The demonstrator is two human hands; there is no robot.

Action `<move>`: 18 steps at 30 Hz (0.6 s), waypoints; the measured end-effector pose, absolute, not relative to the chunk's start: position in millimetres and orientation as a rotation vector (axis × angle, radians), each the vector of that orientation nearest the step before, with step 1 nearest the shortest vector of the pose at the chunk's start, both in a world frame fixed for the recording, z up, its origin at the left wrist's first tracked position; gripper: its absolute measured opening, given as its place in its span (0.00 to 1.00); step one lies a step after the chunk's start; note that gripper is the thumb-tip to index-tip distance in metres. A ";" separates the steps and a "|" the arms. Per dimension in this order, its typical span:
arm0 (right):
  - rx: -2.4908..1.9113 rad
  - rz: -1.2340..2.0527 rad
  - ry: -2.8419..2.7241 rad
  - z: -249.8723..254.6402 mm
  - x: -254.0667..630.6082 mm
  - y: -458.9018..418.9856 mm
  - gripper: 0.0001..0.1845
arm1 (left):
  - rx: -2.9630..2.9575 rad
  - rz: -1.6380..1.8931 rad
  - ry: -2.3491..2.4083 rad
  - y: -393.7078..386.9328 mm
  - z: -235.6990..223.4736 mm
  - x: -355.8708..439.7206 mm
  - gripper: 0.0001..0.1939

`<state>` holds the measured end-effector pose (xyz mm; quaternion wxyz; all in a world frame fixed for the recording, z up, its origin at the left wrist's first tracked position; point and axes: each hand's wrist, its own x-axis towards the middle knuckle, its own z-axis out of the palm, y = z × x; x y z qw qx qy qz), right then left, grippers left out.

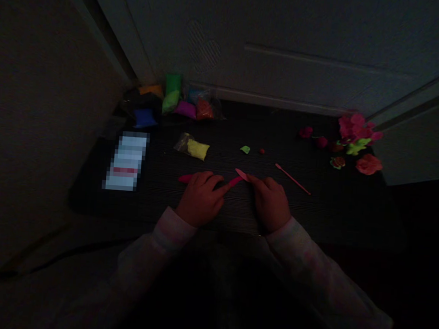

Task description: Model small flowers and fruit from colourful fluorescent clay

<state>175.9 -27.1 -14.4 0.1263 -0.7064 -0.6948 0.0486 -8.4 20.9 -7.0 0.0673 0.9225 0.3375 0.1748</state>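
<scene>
A long strip of pink clay (235,181) lies across the near middle of the dark table. Its left end pokes out past my left hand (202,196), whose curled fingers rest over it and hold it down, hiding its middle. My right hand (272,202) is closed on a pink modelling knife (242,174). The blade points left and meets the right end of the strip; whether it has cut in, I cannot tell. Beyond the hands lie a small green clay leaf (245,150) and a tiny red clay ball (261,151).
A thin pink tool (292,179) lies to the right. Clay flowers (369,164) cluster at the far right. A yellow clay packet (198,149) sits left of centre, several coloured packets (186,109) behind it. At left, a bright blurred screen (126,162). A wall borders the table's back.
</scene>
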 end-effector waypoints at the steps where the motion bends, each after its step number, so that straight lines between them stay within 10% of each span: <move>1: -2.075 0.122 -2.049 -14.5 175.3 -27.0 0.19 | 2.779 0.528 1.020 20.7 -6.8 -8.4 0.15; 18: -2.086 -0.048 -1.773 -17.1 214.6 -26.6 0.14 | 2.595 0.588 1.316 20.6 -2.7 10.9 0.10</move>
